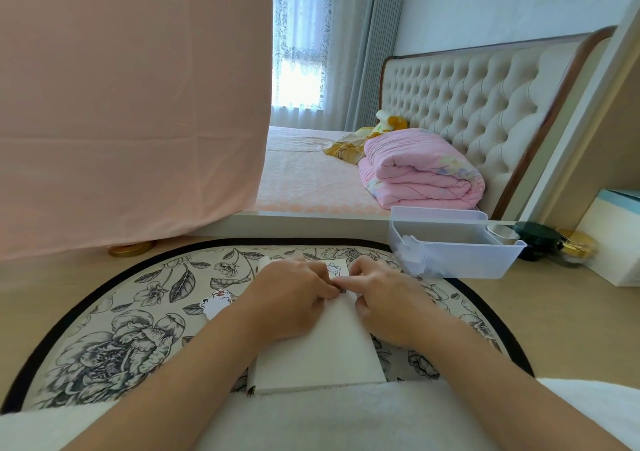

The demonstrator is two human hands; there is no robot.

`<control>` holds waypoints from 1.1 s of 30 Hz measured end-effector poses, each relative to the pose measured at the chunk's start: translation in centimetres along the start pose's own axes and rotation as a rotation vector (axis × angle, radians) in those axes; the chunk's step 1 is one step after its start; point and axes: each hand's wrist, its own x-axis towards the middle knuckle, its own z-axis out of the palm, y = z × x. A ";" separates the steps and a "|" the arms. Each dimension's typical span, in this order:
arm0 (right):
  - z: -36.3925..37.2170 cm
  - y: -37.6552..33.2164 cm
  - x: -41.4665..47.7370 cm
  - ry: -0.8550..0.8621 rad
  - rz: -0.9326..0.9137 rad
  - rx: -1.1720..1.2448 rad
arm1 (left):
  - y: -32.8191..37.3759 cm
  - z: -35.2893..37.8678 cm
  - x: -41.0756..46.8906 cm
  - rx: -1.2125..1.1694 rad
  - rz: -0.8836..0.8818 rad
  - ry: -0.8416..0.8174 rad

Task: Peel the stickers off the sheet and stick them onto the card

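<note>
A long white card [332,346] lies on the floral mat [114,339] in front of me. At the card's far end a white sticker sheet [335,269] shows a small cartoon animal. My left hand [294,294] has curled fingers and pinches a tiny sticker [342,290] at the sheet's near edge. My right hand [384,294] meets it there, index finger stretched toward the left fingertips and thumb tucked under, pinching the sheet. The hands hide most of the sheet. A loose white cartoon sticker [216,303] lies on the mat to the left of my left wrist.
A clear plastic bin [485,260] holding paper scraps stands at the mat's far right. Dark and gold jars [554,242] and a white box [613,239] stand beyond it. A gold lid [130,249] lies under the pink cloth [131,104]. The bed [311,180] is behind.
</note>
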 end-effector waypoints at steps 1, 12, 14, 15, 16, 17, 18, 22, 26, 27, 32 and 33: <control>0.1 -0.1 0.0 -0.004 -0.001 -0.025 | 0.1 0.1 0.0 0.011 0.001 0.008; 0.6 -0.1 -1.8 0.080 -0.024 -0.080 | 0.8 0.8 -0.8 -0.035 -0.064 -0.044; 0.7 -0.2 -2.0 0.086 -0.023 -0.070 | 0.6 1.0 -1.1 -0.016 -0.052 -0.046; 0.6 -0.2 -2.1 0.090 -0.021 -0.063 | 0.6 1.1 -1.2 -0.002 -0.042 -0.043; 0.6 -0.3 -2.1 0.091 -0.017 -0.061 | 0.7 1.1 -1.4 0.006 -0.032 -0.047; 0.6 -0.3 -2.1 0.083 -0.013 -0.066 | 0.8 1.0 -1.6 0.010 -0.028 -0.056; 0.6 -0.3 -2.0 0.063 -0.007 -0.078 | 0.9 0.9 -1.7 0.013 -0.029 -0.074; 0.4 -0.5 -1.2 -0.065 0.027 -0.105 | 1.0 0.3 -1.9 -0.015 -0.051 -0.136; 0.3 -0.3 -0.9 -0.086 0.031 -0.108 | 1.4 0.2 -1.8 0.001 -0.052 -0.153; 0.4 -0.3 -1.0 -0.075 0.024 -0.110 | 1.5 0.2 -1.8 0.005 -0.055 -0.155; 0.6 -0.1 -2.0 -0.001 -0.019 -0.138 | 1.7 0.4 -1.7 -0.001 -0.079 -0.151; 0.5 0.0 -2.2 0.009 -0.022 -0.138 | 1.7 0.5 -1.8 0.003 -0.083 -0.156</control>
